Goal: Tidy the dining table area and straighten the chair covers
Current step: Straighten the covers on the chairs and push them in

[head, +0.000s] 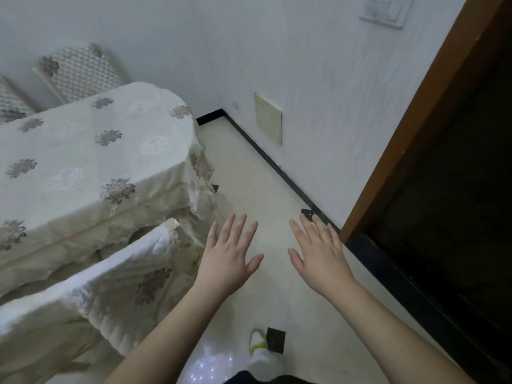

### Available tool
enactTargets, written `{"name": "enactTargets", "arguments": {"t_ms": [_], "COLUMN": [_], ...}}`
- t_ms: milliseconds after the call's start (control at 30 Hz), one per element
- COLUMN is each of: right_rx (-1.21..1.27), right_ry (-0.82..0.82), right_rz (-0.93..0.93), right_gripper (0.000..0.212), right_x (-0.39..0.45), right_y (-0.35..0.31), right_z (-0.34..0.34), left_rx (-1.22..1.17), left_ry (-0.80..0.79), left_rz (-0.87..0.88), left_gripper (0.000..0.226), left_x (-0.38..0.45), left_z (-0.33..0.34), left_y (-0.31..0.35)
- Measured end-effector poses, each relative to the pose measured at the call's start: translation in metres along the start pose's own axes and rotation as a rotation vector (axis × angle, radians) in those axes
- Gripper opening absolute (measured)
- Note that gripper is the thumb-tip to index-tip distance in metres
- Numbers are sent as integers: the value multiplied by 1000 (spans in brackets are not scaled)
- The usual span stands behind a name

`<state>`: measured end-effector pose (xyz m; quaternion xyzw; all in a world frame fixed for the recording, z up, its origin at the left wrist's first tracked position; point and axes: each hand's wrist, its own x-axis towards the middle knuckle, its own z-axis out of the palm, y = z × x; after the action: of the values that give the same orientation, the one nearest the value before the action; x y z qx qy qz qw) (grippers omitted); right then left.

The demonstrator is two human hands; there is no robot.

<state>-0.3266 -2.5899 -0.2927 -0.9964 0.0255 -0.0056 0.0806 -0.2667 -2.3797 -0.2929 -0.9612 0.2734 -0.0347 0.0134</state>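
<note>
Home dining corner, pretty clearly. Table (91,151) under cream floral cloth, up-left of left hand (225,257). Covered chair (110,289) just left of that hand, quilted chair backs (80,72) far beyond against white wall (277,51). Pale tile floor (257,189) under both hands, black skirting (277,164) ahead. Brown door frame (415,112) right of right hand (321,259), switch plate (385,9) high above it.

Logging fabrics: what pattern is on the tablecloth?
Cream tablecloth with scattered grey-purple floral motifs, clearest in the head view.
</note>
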Motion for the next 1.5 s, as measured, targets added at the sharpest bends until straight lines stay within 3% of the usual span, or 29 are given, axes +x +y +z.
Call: {"name": "enactTargets", "arguments": {"t_ms": [400, 600, 867, 1067, 1333, 1500], "right_rx": [-91, -60, -5, -1, 20, 25], "right_ry": [12, 14, 56, 97, 38, 46], "right_rz": [-23, -10, -32, -101, -223, -311], "right_gripper": [57, 58, 59, 57, 56, 58], "right_x": [141, 208, 320, 397, 496, 577], "right_y": [-12, 25, 93, 133, 110, 73], "right_z": [-9, -9, -20, -33, -26, -24], "left_rx": [-50, -81, -7, -12, -99, -139], "left_ry": [76, 127, 22, 48, -9, 48], "left_rz": [11, -39, -55, -131, -315, -414], "left_gripper": [65, 63, 70, 68, 78, 77], "left_x": [127, 210, 333, 395, 435, 471], "left_z": [-1, 0, -12, -16, -11, 5], "left_y": [-75, -85, -85, -81, -136, -193]}}
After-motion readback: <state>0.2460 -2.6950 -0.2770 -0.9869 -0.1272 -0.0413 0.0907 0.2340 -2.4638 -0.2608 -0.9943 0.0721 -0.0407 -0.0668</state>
